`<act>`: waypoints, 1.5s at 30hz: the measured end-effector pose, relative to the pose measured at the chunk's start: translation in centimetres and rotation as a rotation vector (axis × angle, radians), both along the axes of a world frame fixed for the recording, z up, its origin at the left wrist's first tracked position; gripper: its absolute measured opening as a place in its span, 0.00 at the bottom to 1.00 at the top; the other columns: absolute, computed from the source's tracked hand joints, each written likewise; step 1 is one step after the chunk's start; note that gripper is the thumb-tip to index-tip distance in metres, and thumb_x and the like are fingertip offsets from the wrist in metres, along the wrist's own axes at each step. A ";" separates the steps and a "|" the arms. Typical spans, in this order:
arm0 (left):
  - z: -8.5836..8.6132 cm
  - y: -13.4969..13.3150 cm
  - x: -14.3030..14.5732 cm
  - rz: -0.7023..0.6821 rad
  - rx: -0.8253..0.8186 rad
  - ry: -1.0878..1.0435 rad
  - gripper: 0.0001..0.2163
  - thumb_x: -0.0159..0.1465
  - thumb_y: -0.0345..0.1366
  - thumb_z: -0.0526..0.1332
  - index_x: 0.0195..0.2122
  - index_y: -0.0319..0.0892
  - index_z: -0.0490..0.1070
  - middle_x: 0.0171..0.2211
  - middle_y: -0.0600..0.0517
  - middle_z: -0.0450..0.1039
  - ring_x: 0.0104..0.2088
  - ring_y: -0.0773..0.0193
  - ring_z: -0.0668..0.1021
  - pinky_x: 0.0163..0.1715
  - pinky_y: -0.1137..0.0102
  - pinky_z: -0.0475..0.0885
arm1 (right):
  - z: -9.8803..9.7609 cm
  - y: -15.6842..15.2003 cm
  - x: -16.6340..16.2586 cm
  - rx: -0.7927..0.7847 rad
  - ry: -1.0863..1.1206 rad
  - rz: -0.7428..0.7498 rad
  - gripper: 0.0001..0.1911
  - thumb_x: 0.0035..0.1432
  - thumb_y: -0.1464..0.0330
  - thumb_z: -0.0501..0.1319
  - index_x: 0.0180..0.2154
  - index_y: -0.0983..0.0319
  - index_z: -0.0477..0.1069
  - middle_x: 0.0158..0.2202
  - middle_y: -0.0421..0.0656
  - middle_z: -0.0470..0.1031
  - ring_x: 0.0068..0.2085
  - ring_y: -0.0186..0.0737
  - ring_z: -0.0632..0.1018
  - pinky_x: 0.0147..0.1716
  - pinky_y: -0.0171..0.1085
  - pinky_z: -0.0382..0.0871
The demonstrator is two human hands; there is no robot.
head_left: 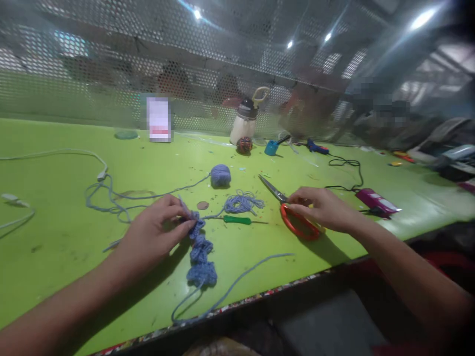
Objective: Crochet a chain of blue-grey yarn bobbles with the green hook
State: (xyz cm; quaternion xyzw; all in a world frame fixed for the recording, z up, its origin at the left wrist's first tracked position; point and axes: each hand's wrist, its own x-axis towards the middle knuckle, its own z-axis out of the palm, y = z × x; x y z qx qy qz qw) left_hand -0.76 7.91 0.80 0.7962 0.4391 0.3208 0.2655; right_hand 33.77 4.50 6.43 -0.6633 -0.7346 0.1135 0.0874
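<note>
My left hand pinches the top end of a blue crocheted yarn piece that lies in a strip on the green table. My right hand rests on the red handles of a pair of scissors, fingers curled over them; the blades point up and left. A green-handled crochet hook lies between my hands. A loose bundle of blue yarn and a blue yarn ball sit just beyond it. A yarn tail loops toward the table's front edge.
A white bottle, a multicoloured yarn ball and a teal item stand at the back by the perforated screen. A pink device with a black cable lies at right. White cables run across the left. The table edge is close in front.
</note>
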 end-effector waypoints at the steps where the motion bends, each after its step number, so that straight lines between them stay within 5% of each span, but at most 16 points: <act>1: 0.0 0.0 0.0 0.017 0.053 0.019 0.09 0.61 0.41 0.61 0.29 0.42 0.76 0.34 0.48 0.71 0.36 0.58 0.74 0.37 0.62 0.67 | -0.2 -0.4 1.3 -0.023 -0.059 -0.003 0.16 0.60 0.60 0.57 0.36 0.64 0.77 0.34 0.49 0.77 0.34 0.45 0.76 0.34 0.41 0.67; 5: -0.1 -0.3 0.0 0.022 0.195 0.069 0.09 0.61 0.40 0.61 0.32 0.42 0.76 0.34 0.47 0.71 0.37 0.56 0.74 0.37 0.61 0.68 | -1.4 -1.7 3.6 -0.059 -0.219 0.062 0.19 0.59 0.62 0.57 0.47 0.64 0.75 0.41 0.52 0.74 0.41 0.49 0.76 0.41 0.42 0.67; 8: -0.1 -0.4 -0.1 -0.015 0.190 0.027 0.09 0.62 0.40 0.60 0.30 0.42 0.76 0.34 0.48 0.72 0.37 0.56 0.74 0.38 0.62 0.68 | -2.3 -1.6 3.3 -0.120 -0.285 -0.047 0.31 0.54 0.67 0.58 0.60 0.64 0.65 0.46 0.54 0.73 0.43 0.51 0.75 0.41 0.42 0.67; 13: 0.4 -0.2 -0.1 -0.043 -0.088 -0.085 0.09 0.62 0.40 0.62 0.29 0.42 0.76 0.31 0.49 0.75 0.33 0.59 0.76 0.37 0.63 0.70 | -3.3 0.2 3.2 -0.162 -0.252 -0.121 0.41 0.46 0.70 0.61 0.64 0.59 0.58 0.44 0.50 0.76 0.38 0.48 0.77 0.33 0.37 0.66; 18: 0.7 -0.4 0.2 -0.049 -0.436 -0.362 0.06 0.59 0.38 0.65 0.30 0.40 0.75 0.27 0.49 0.75 0.31 0.60 0.76 0.35 0.61 0.73 | -3.9 2.3 4.7 -0.150 -0.217 -0.163 0.28 0.51 0.67 0.58 0.56 0.66 0.68 0.33 0.51 0.78 0.31 0.49 0.77 0.29 0.40 0.66; 23: 0.6 -0.5 0.4 -0.030 -0.599 -0.475 0.08 0.56 0.37 0.68 0.29 0.39 0.74 0.26 0.49 0.75 0.31 0.59 0.77 0.36 0.58 0.74 | -2.8 0.3 5.6 0.053 0.076 -0.104 0.23 0.55 0.65 0.55 0.53 0.57 0.70 0.31 0.50 0.78 0.28 0.46 0.77 0.28 0.41 0.67; 27: 0.6 -0.2 0.4 -0.034 -0.650 -0.503 0.06 0.55 0.35 0.68 0.28 0.39 0.75 0.27 0.49 0.76 0.31 0.61 0.77 0.37 0.61 0.72 | -1.2 -3.2 3.5 0.051 0.151 0.028 0.29 0.55 0.58 0.59 0.58 0.54 0.66 0.45 0.51 0.78 0.43 0.55 0.79 0.40 0.45 0.74; 34: 1.2 -0.2 0.1 -0.068 -0.628 -0.550 0.04 0.58 0.34 0.67 0.30 0.39 0.75 0.26 0.53 0.73 0.29 0.67 0.73 0.36 0.67 0.67 | -0.8 -5.0 -0.3 -0.126 0.019 0.194 0.26 0.59 0.54 0.56 0.58 0.50 0.67 0.59 0.47 0.71 0.56 0.57 0.74 0.54 0.50 0.71; 45: 0.9 0.0 0.3 -0.126 -0.652 -0.568 0.04 0.58 0.33 0.68 0.30 0.38 0.76 0.30 0.49 0.77 0.34 0.63 0.77 0.41 0.64 0.70 | 2.3 -3.4 -2.6 -0.172 -0.134 0.283 0.34 0.51 0.45 0.64 0.57 0.48 0.68 0.56 0.46 0.73 0.52 0.58 0.76 0.47 0.47 0.74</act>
